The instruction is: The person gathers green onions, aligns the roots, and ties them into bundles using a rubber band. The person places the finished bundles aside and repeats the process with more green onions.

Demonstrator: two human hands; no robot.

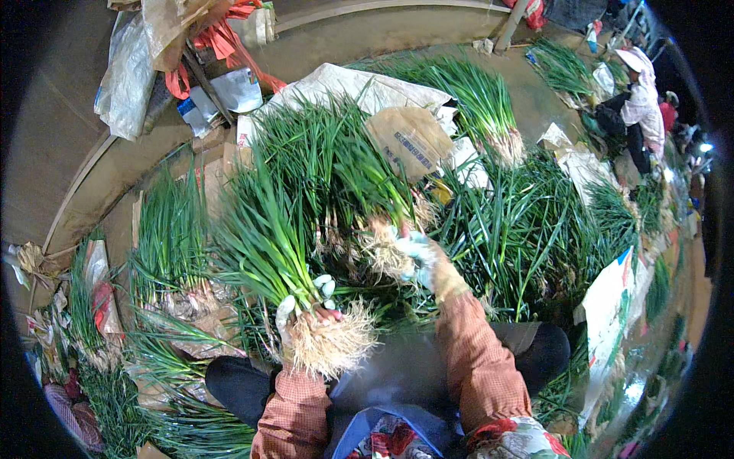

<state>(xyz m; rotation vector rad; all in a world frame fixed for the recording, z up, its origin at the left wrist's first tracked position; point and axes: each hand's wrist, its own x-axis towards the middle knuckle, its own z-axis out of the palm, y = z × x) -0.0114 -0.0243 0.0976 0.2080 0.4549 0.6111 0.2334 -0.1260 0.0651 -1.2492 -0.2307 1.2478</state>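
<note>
In front of my lap, my left hand [298, 318], in a pale glove with bare fingertips, grips a thick bunch of green garlic [287, 252]. Its flat leaves fan up and left, and its tangled pale roots [332, 338] hang towards me. Further forward and right, my gloved right hand [421, 258] is blurred. Its fingers close around the stem bases of a smaller bunch of green garlic [395, 212], whose roots [387, 252] stick out to the left of the glove. Behind both hands lies a large heap of loose green garlic [321, 149].
A cardboard piece [410, 140] and white sheeting [344, 86] lie by the heap. Other bundles stand left [172, 235] and far right [487, 109]. More leaves [516, 229] crowd my right side. Plastic bags [126, 74] hang upper left. A co-worker [642, 109] sits far right.
</note>
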